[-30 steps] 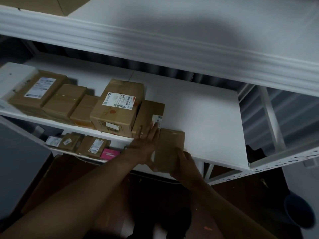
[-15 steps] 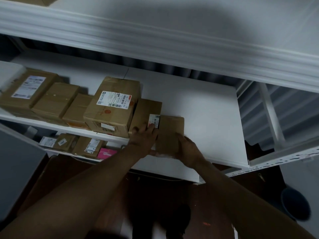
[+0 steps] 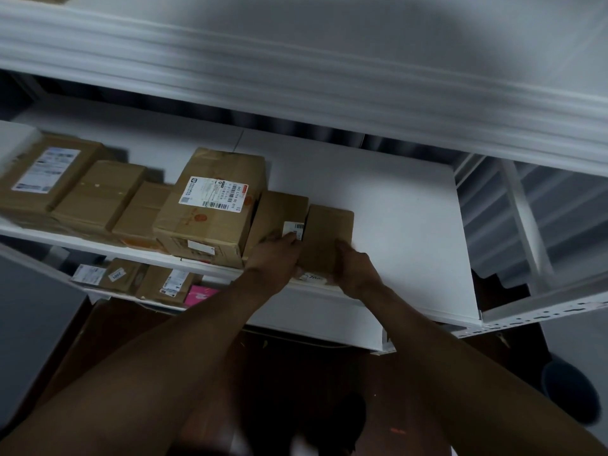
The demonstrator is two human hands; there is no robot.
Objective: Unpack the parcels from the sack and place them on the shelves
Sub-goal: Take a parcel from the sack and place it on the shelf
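I'm setting the small plain brown cardboard parcel [image 3: 329,238] onto the white middle shelf board [image 3: 394,209], just right of the narrow brown box with a small barcode sticker [image 3: 279,213]. My right hand [image 3: 353,268] cups the parcel's near right corner, fingers curled against its side; my left hand [image 3: 274,255] lies flat with fingers straight along the seam between the two boxes, though blur makes the exact contact hard to judge. To do this well I should slide the parcel back until it sits fully on the board, keep it flush to its neighbour, and steady that neighbour with my left hand so the row of brown boxes [image 3: 98,195] doesn't shift.
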